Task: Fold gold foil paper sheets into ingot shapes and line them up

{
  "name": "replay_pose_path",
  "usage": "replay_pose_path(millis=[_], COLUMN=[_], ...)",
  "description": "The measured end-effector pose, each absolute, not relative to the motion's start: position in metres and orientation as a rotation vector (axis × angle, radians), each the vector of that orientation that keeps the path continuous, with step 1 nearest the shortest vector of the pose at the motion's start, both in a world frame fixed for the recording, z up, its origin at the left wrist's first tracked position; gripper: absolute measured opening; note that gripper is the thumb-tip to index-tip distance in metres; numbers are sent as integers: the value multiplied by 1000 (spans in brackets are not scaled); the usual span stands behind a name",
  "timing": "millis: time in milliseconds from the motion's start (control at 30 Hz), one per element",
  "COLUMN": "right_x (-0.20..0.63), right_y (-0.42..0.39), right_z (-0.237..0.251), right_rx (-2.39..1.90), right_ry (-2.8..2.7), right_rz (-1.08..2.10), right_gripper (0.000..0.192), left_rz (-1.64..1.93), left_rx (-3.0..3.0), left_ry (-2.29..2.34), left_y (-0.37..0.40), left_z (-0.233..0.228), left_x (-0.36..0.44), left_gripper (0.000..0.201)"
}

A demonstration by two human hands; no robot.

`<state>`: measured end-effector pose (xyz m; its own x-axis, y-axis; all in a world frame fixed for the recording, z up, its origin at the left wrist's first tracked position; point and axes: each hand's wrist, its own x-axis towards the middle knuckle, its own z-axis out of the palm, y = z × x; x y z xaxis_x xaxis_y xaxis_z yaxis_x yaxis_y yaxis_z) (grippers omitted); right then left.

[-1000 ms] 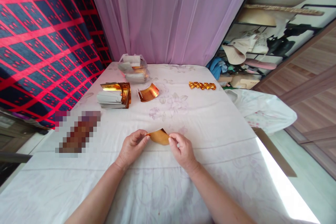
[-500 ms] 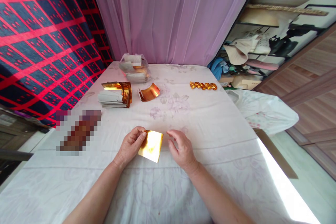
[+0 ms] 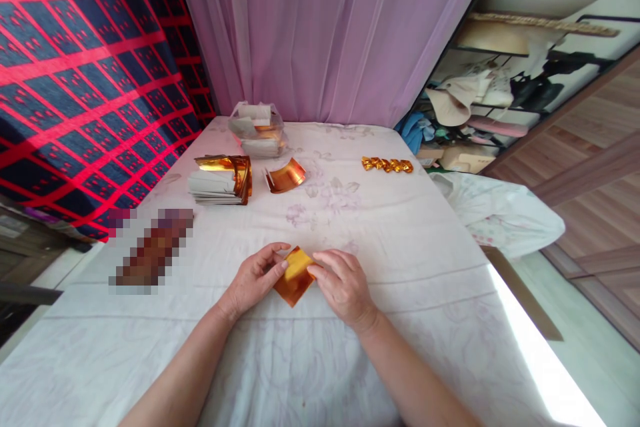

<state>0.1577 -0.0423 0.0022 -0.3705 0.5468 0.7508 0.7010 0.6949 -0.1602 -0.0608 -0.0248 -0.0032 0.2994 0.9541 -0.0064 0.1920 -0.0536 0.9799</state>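
Both hands, left hand [image 3: 255,280] & right hand [image 3: 343,283], pinched on gold paper [image 3: 295,277], mid-fold; next prob. needs crease pressed; paper stack [image 3: 217,180] at 11 o'clock.

A gold foil sheet [image 3: 295,277] lies on a white tablecloth [image 3: 400,240] printed with faint lilac flowers. Behind hang a sheer lilac curtain [image 3: 325,27] and a red-and-navy checked cloth [image 3: 75,80].

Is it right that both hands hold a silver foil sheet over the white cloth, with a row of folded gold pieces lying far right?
Not quite: the foil sheet is gold, not silver, as the head view shows. Left hand and right hand both hold it over the white cloth; the folded gold pieces lie far right.
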Motion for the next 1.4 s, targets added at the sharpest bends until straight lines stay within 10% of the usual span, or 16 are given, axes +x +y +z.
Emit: replay_pose_path(millis=[1400], right_x=[161], right_y=[-51], right_z=[-16], right_rx=[-1317], right_ry=[-2141], right_rz=[151], right_gripper=[12], left_rz=[702], left_rx=[2386], left_ry=[1482], left_y=[-40], left_z=[-4], left_x=[-64], left_gripper=[14])
